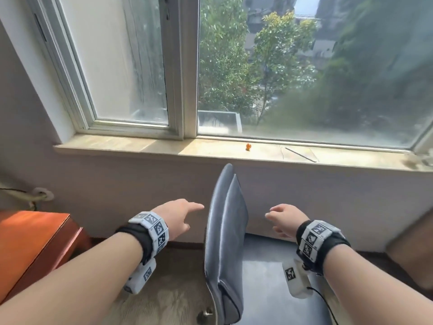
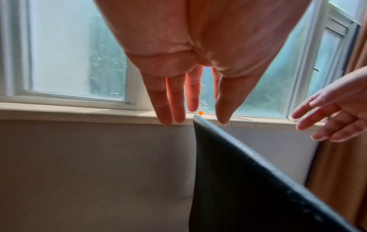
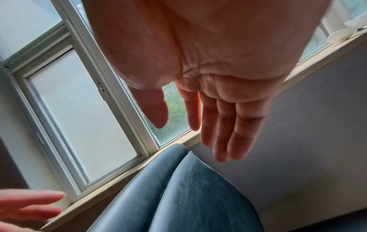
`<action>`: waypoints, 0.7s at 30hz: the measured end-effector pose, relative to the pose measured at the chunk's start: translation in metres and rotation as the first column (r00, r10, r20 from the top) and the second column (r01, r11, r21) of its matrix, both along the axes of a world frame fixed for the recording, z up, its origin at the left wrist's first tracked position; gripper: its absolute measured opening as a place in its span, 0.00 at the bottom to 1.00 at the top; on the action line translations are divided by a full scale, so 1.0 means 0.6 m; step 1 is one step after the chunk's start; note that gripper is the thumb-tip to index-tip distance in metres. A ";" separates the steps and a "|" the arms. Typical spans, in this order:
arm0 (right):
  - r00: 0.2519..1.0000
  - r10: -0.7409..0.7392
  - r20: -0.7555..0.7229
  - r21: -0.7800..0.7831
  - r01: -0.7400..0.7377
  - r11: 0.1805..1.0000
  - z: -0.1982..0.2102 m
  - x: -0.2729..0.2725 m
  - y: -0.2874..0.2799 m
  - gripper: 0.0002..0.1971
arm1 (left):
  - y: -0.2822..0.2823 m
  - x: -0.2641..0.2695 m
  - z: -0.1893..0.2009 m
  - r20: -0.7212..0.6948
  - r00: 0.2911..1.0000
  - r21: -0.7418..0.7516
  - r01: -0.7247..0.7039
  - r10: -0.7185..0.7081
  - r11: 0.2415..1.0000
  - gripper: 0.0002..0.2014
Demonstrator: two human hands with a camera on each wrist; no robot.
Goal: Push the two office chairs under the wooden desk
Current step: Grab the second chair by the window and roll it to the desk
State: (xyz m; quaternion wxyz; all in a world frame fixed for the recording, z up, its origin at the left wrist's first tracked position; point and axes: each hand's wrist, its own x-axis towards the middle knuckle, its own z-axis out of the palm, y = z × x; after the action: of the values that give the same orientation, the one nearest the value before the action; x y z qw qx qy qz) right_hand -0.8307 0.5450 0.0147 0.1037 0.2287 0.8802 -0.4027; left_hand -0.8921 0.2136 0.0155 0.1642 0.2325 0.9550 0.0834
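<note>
Chair: dark grey padded leather office chair (image 1: 226, 242), not under the orange-brown wooden desk (image 1: 35, 240).
Hands: left hand (image 1: 177, 218), right hand (image 1: 284, 220) spread wide, empty, flanking backrest.
Left: both pushes, I'd judge.

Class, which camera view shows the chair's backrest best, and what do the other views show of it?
The head view: the backrest appears edge-on at full height between the left hand and right hand, above the seat. The left wrist view shows only its dark side; the right wrist view shows just its padded top.

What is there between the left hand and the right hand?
The chair backrest stands edge-on between the left hand and the right hand, touching neither; the head view shows it.
</note>
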 end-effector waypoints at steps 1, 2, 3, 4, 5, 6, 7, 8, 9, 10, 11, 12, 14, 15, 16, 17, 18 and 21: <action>1.000 -0.015 0.012 -0.009 0.015 1.000 -0.003 -0.003 -0.005 0.06 | 0.004 -0.015 -0.008 -0.001 1.000 0.001 0.031 -0.031 1.000 0.37; 0.999 -0.032 0.020 -0.025 0.032 0.999 -0.006 -0.005 -0.013 0.07 | 0.009 -0.028 -0.015 -0.007 0.998 -0.004 0.064 -0.064 0.998 0.39; 0.998 -0.047 0.033 -0.042 0.048 0.998 -0.009 -0.006 -0.023 0.07 | 0.014 -0.039 -0.024 -0.016 0.995 -0.009 0.097 -0.097 0.995 0.41; 0.997 -0.058 0.051 -0.059 0.061 0.996 -0.013 -0.006 -0.033 0.07 | 0.020 -0.047 -0.031 -0.024 0.992 -0.016 0.127 -0.127 0.992 0.42; 0.995 -0.066 0.078 -0.073 0.072 0.995 -0.020 -0.006 -0.042 0.10 | 0.025 -0.053 -0.041 -0.025 0.987 -0.026 0.156 -0.157 0.987 0.43; 0.992 -0.067 0.102 -0.087 0.077 0.993 -0.026 -0.005 -0.050 0.14 | 0.031 -0.056 -0.050 -0.023 0.982 -0.034 0.185 -0.186 0.982 0.44; 0.990 -0.063 0.123 -0.100 0.075 0.992 -0.034 -0.003 -0.057 0.17 | 0.036 -0.060 -0.061 -0.019 0.976 -0.037 0.216 -0.217 0.976 0.45; 0.990 -0.056 0.133 -0.118 0.072 0.990 -0.041 -0.001 -0.065 0.19 | 0.041 -0.063 -0.072 -0.025 0.968 -0.035 0.250 -0.251 0.968 0.44; 0.989 -0.055 0.138 -0.139 0.075 0.988 -0.046 0.000 -0.072 0.20 | 0.046 -0.067 -0.082 -0.038 0.957 -0.031 0.286 -0.287 0.958 0.44; 0.988 -0.063 0.141 -0.160 0.085 0.983 -0.050 0.001 -0.079 0.20 | 0.051 -0.071 -0.092 -0.049 0.946 -0.033 0.319 -0.320 0.947 0.43; 0.987 -0.073 0.141 -0.173 0.097 0.980 -0.054 0.001 -0.085 0.18 | 0.055 -0.075 -0.102 -0.058 0.937 -0.038 0.344 -0.345 0.938 0.42; 0.987 -0.077 0.142 -0.176 0.102 0.979 -0.056 0.002 -0.091 0.14 | 0.058 -0.079 -0.109 -0.067 0.929 -0.048 0.361 -0.364 0.931 0.42; 0.987 -0.075 0.141 -0.174 0.099 0.980 -0.061 0.005 -0.098 0.06 | 0.064 -0.089 -0.119 -0.118 0.909 -0.083 0.392 -0.399 0.916 0.41; 0.988 -0.067 0.137 -0.166 0.090 0.982 -0.062 0.007 -0.100 0.04 | 0.065 -0.094 -0.123 -0.160 0.892 -0.108 0.410 -0.423 0.906 0.40; 0.989 -0.060 0.139 -0.155 0.081 0.985 -0.062 0.009 -0.103 0.05 | 0.066 -0.099 -0.127 -0.199 0.871 -0.133 0.431 -0.450 0.892 0.39; 0.989 -0.054 0.141 -0.146 0.075 0.986 -0.061 0.013 -0.106 0.06 | 0.068 -0.103 -0.132 -0.230 0.851 -0.140 0.450 -0.471 0.882 0.37; 0.988 -0.051 0.146 -0.138 0.071 0.988 -0.059 0.017 -0.109 0.07 | 0.069 -0.107 -0.136 -0.260 0.834 -0.129 0.470 -0.487 0.873 0.36; 0.987 -0.040 0.154 -0.129 0.060 0.990 -0.056 0.027 -0.114 0.09 | 0.076 -0.111 -0.145 -0.346 0.771 -0.124 0.527 -0.534 0.841 0.29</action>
State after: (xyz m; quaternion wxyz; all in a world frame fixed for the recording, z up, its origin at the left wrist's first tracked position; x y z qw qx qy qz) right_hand -0.8147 0.4767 -0.0192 0.1752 0.2732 0.8348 -0.4447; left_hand -0.9588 0.2594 -0.0714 0.0017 0.5018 0.8647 -0.0205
